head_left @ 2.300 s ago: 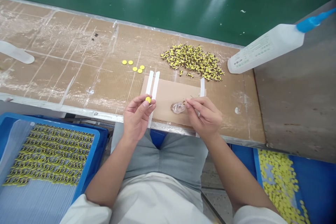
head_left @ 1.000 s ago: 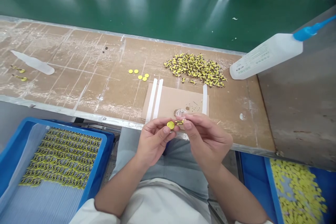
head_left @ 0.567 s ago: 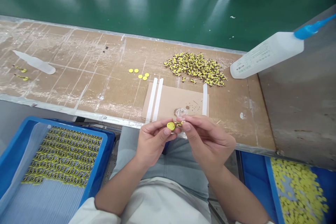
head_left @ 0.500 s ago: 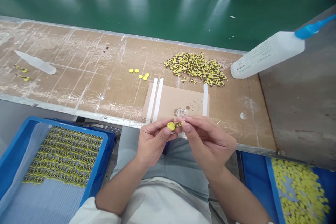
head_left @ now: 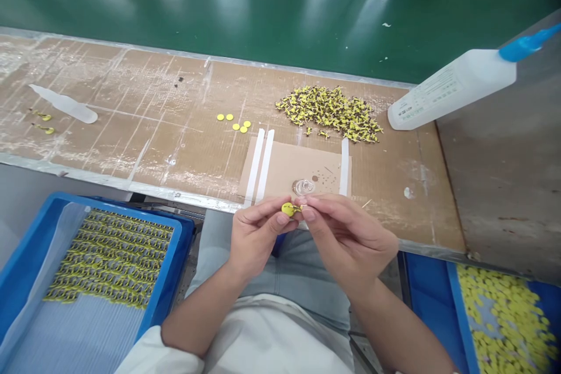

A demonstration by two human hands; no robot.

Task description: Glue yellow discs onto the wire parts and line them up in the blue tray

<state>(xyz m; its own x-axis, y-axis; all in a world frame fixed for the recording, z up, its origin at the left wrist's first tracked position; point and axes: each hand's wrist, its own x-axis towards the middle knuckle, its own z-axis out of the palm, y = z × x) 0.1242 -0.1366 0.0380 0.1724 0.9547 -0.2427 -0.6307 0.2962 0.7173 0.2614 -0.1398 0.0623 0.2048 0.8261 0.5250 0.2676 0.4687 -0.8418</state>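
Note:
My left hand (head_left: pixel 254 238) pinches a round yellow disc (head_left: pixel 287 209) between thumb and fingertips. In the fingertips of my right hand (head_left: pixel 353 239) is a small yellow-and-black figurine (head_left: pixel 298 208), which meets the disc; fingers partly cover it. Both hands are over the table's front edge. Just beyond them a small clear glass dish (head_left: pixel 303 187) rests on a cardboard sheet (head_left: pixel 298 158) taped down with white strips. Behind the sheet lies a heap of small yellow-and-black figurines (head_left: pixel 328 111). Several loose yellow discs (head_left: pixel 236 127) lie left of the heap.
A white bottle with a blue nozzle (head_left: pixel 456 87) leans at the right by a metal panel (head_left: pixel 499 187). Below left, a blue tray (head_left: pixel 175 239) holds rows of finished-looking pieces; below right, another bin (head_left: pixel 464 327) holds yellow discs. A white plastic strip (head_left: pixel 65 104) lies far left.
The figurine in my right fingertips has come over the face of the disc in my left, and the disc is tilted slightly. The view has shifted a little.

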